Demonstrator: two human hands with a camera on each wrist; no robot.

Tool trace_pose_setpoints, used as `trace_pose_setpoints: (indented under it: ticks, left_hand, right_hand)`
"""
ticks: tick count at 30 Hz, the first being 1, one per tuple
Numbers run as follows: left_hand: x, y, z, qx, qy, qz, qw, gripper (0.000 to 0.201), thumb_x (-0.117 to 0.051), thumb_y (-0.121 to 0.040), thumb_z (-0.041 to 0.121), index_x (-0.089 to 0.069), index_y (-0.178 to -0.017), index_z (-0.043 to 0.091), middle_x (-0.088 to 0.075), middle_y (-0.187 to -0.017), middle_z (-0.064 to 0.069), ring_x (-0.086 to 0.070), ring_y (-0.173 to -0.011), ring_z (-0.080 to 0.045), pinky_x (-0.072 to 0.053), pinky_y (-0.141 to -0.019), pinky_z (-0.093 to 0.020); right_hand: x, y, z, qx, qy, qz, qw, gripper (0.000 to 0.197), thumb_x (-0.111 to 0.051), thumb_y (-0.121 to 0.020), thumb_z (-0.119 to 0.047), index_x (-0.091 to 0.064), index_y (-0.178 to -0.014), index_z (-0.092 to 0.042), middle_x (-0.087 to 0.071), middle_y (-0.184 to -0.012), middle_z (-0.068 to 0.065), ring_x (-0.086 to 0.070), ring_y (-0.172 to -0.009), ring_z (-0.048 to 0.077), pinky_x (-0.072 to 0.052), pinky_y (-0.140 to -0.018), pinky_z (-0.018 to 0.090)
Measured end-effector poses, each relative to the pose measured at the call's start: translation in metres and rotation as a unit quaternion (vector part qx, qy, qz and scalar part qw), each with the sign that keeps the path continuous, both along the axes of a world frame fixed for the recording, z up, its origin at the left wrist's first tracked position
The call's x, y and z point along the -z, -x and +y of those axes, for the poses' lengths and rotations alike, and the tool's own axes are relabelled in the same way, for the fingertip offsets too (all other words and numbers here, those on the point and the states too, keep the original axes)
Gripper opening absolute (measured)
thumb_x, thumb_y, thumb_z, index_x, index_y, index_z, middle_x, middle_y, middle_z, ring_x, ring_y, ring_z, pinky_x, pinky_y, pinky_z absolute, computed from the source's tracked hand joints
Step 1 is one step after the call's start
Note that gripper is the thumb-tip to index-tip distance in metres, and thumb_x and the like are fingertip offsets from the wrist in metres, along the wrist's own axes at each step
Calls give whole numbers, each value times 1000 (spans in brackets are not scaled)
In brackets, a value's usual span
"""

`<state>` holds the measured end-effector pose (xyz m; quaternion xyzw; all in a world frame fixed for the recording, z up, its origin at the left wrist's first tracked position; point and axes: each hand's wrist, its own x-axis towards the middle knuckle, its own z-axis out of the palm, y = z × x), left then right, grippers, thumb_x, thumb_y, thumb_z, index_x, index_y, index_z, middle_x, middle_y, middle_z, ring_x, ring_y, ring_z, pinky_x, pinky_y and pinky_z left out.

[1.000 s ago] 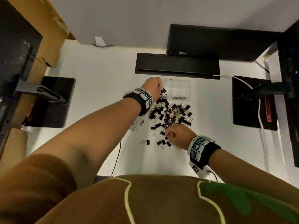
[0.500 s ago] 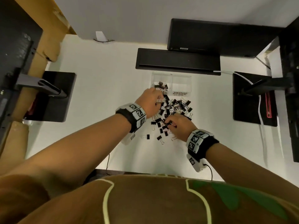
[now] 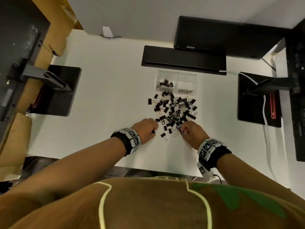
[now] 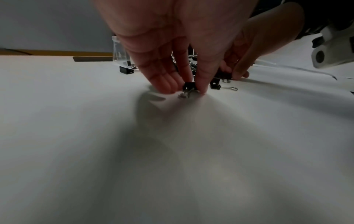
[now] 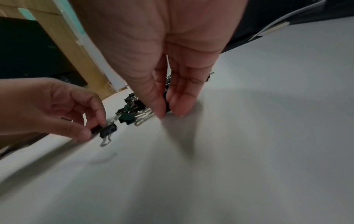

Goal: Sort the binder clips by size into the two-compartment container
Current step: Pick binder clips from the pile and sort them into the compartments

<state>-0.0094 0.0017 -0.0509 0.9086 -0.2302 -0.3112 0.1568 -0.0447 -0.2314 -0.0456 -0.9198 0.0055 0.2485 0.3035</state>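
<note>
A heap of black binder clips (image 3: 175, 109) lies on the white table. Behind it stands the clear two-compartment container (image 3: 177, 73); its left side, labelled small, holds several clips, and I see none in the right side, labelled medium. At the heap's near left edge my left hand (image 3: 154, 130) pinches a small black clip (image 4: 188, 87) that sits on the table. My right hand (image 3: 183, 131) is at the near right edge, thumb and fingers closed on another black clip (image 5: 166, 104). A loose clip (image 3: 163, 135) lies between the hands.
Black monitor bases stand at the left (image 3: 56, 90) and right (image 3: 257, 100). A black bar (image 3: 183, 59) runs just behind the container. White cables (image 3: 267, 129) run down the right side. Cardboard (image 3: 14, 146) stands at the left edge.
My left hand has come back from the container's small compartment to the near edge of the heap and pinched a clip. The right hand has stayed at the heap's near edge.
</note>
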Motion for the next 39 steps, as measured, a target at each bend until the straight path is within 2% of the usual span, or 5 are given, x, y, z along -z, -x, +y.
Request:
trace_pose_setpoints:
  ticks: [7,22,27,31,39]
  left_hand:
    - [-7,8,-19,9,42,-28,999,31,-53,-89,20,-50,-119,12,-44,-124,-7,-50,-76,-17,-47,-69,-29]
    - [1,10,-27,119,-32,-78,989,29,-45,-95,18,-51,-118,2,-46,-123,-16,-56,-92,-32,-37,-67,-34]
    - [-7,6,-25,86,-12,-41,995,24,-45,-92,8,-50,-115,3,-51,-122,-11,-54,-106,-28,-35,-74,-28]
    - [-9,2,-23,30,54,1,998,10,-49,-89,4,-54,-97,4,-59,-102,-10,-54,-86,-25,-34,-69,-24]
    - [-44,-59,-39,-200,168,14,965,6,-60,-89,10,-55,-90,9,-64,-91,1,-58,-77,0,-42,-60,-9]
  right_hand:
    - [-6,-5,-2,54,-11,-30,998,19,-53,-82,0,-60,-91,-16,-54,-85,-1,-51,-75,16,-44,-72,26]
    - [3,-8,43,-148,92,-34,984,31,-46,-92,-7,-53,-122,-5,-47,-125,10,-49,-114,25,-48,-87,35]
    - [6,-9,37,-81,-8,-57,995,25,-59,-87,-13,-57,-111,-8,-54,-109,5,-52,-98,18,-42,-85,24]
    - [-1,-17,30,71,-101,-24,992,21,-66,-82,-19,-58,-102,-15,-57,-83,-6,-52,-71,8,-45,-68,20]
    - [-13,-49,-2,293,-236,26,926,18,-50,-91,-16,-67,-96,-14,-60,-72,0,-48,-61,13,-41,-56,22]
